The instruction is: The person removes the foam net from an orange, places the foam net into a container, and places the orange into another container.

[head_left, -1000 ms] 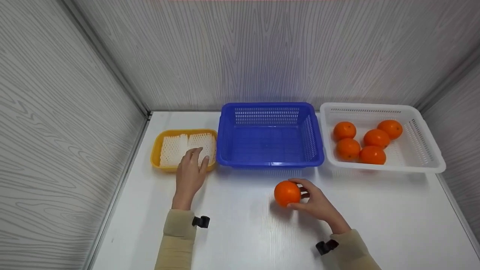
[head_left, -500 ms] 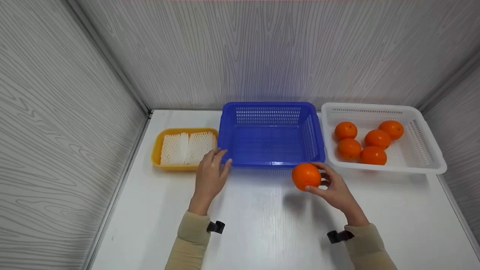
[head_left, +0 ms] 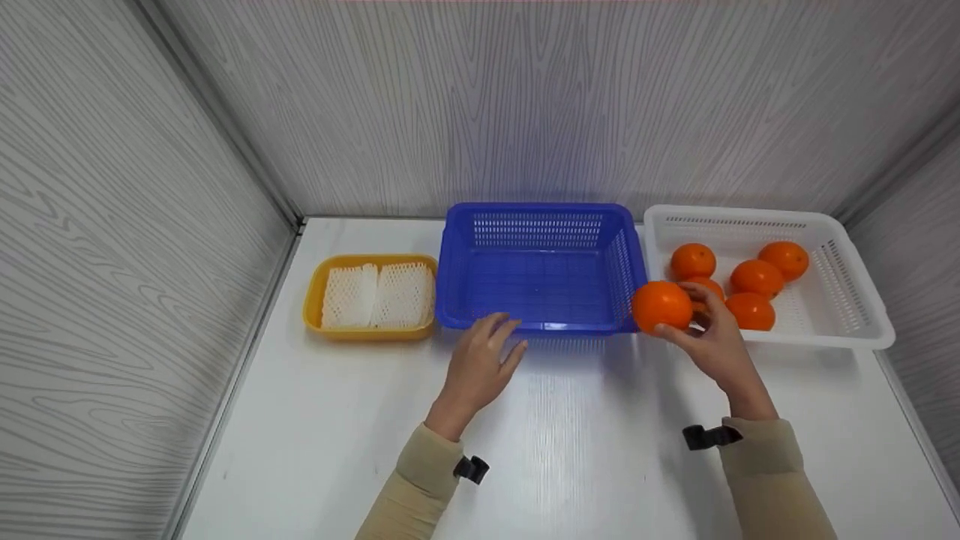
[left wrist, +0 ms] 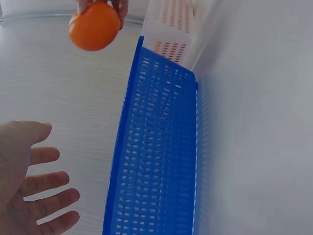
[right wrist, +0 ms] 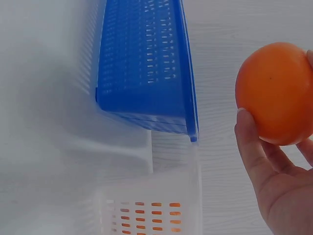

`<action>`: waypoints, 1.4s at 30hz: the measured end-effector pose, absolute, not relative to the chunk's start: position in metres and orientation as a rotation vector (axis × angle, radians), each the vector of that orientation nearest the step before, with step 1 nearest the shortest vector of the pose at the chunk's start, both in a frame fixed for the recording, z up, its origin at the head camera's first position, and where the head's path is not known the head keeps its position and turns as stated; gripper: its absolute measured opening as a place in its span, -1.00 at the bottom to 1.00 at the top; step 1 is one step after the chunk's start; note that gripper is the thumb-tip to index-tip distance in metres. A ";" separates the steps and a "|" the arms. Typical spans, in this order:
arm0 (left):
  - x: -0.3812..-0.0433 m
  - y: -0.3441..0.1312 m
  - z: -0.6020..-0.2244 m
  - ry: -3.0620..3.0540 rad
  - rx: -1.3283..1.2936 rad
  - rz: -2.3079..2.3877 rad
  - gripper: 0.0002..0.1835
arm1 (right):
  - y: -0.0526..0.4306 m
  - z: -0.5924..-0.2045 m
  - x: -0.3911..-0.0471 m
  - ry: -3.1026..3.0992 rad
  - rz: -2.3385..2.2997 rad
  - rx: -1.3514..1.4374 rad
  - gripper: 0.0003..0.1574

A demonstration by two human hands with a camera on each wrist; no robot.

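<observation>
My right hand grips an orange, thumb on its near side and fingers behind it. In the head view the orange overlaps the near corner between the blue basket and the white basket. The right wrist view shows the orange raised above the baskets' rims. My left hand holds nothing; its fingers are spread loosely and overlap the blue basket's near rim. In the left wrist view the same hand stands beside the blue basket. Several oranges lie in the white basket.
At the left, a yellow tray holds white foam netting in two bundles. The blue basket stands between the tray and the white basket, along the back wall of the white table.
My right hand has lifted the orange off the table and carried it right and away toward the white basket. My left hand has moved right, from the yellow tray to the blue basket's near rim.
</observation>
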State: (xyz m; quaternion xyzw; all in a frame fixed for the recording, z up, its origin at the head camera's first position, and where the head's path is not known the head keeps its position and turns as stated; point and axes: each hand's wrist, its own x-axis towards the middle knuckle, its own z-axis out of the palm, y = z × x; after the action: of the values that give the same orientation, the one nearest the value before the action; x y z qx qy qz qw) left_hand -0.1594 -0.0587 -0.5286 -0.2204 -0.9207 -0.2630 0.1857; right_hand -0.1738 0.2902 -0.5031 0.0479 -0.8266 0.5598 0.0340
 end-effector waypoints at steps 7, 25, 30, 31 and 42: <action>-0.153 -0.026 -0.533 -2.628 -0.773 -0.705 -0.60 | 0.304 -0.494 -0.188 -2.593 1.653 0.003 0.03; -0.149 0.006 -0.531 -2.640 -0.883 -0.678 -0.60 | 0.329 -0.462 -0.245 -2.578 1.981 -0.406 0.11; -0.149 0.007 -0.532 -2.646 -0.895 -0.674 -0.60 | 0.334 -0.461 -0.259 -2.535 2.070 -0.469 0.08; -0.148 0.007 -0.532 -2.648 -0.898 -0.672 -0.60 | 0.335 -0.462 -0.261 -2.530 2.083 -0.485 0.08; -0.147 0.007 -0.536 -2.637 -0.918 -0.684 -0.61 | 0.337 -0.484 -0.285 -2.480 2.211 -0.757 0.12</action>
State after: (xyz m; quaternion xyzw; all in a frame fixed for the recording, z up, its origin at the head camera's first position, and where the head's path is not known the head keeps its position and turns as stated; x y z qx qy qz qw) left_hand -0.1475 0.0068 -0.5358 -0.3164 -0.9092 -0.2358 0.1329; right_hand -0.2852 0.3373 -0.4843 -0.2201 -0.7214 0.6431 -0.1328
